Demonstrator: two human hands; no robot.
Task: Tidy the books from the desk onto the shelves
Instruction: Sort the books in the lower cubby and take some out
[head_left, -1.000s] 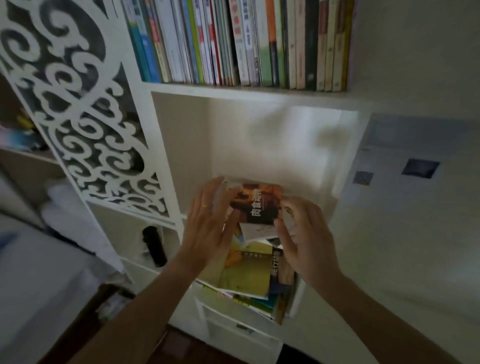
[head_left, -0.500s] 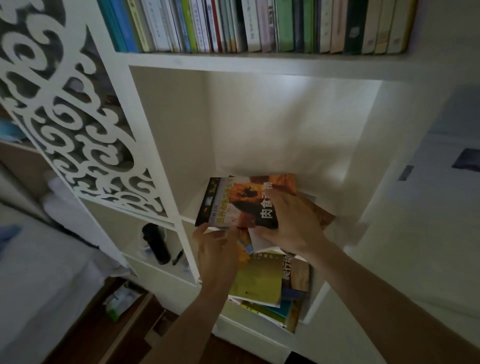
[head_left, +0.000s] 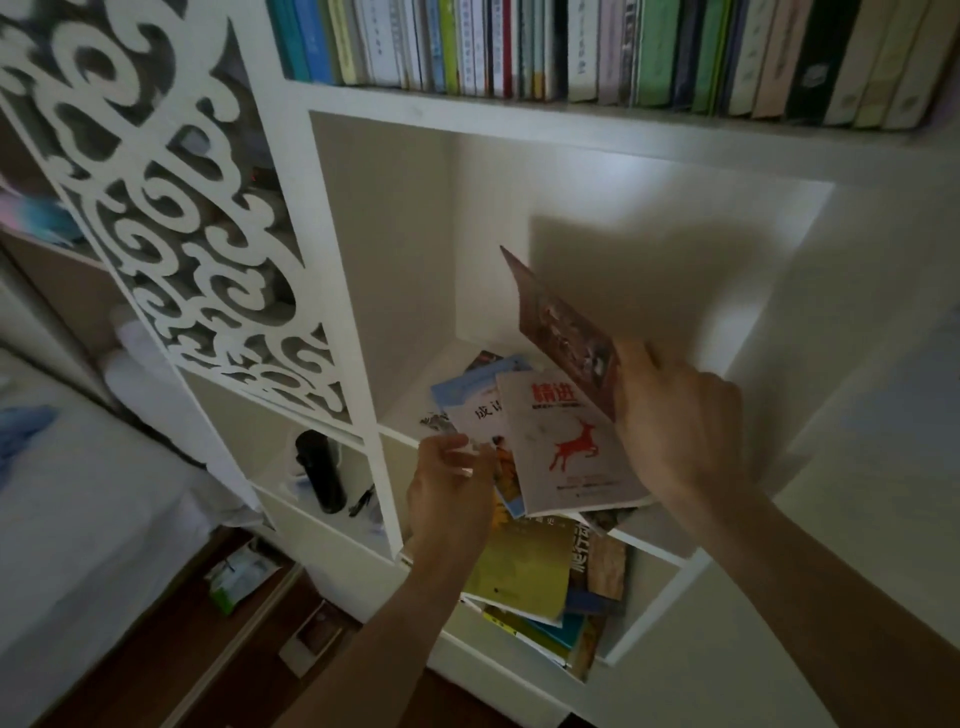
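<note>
Scanning from the left: fretwork panel (head_left: 171, 218) fronts the side bay; below it a dark bottle (head_left: 320, 470) stands in a small cubby, not part of the job.

Left hand (head_left: 449, 493) is at the near edge of the open cubby (head_left: 384, 260), fingers curled onto the corner of the loose pile of books (head_left: 519, 431) lying flat on its floor. Judgement: it steadies the pile so nothing slides out, since several books overhang the front lip.

White book with red deer (head_left: 566, 441) lies topmost, face up, askew.

Right hand (head_left: 675, 431) pinches the lower corner of a brown-covered book (head_left: 563, 322), tilted up on edge above the pile. Likely being stood upright to start a row against the right wall; uncertain.

Lower cubby holds a further flat stack (head_left: 540, 577). Top shelf row (head_left: 597, 47) already stands spine-out.
</note>
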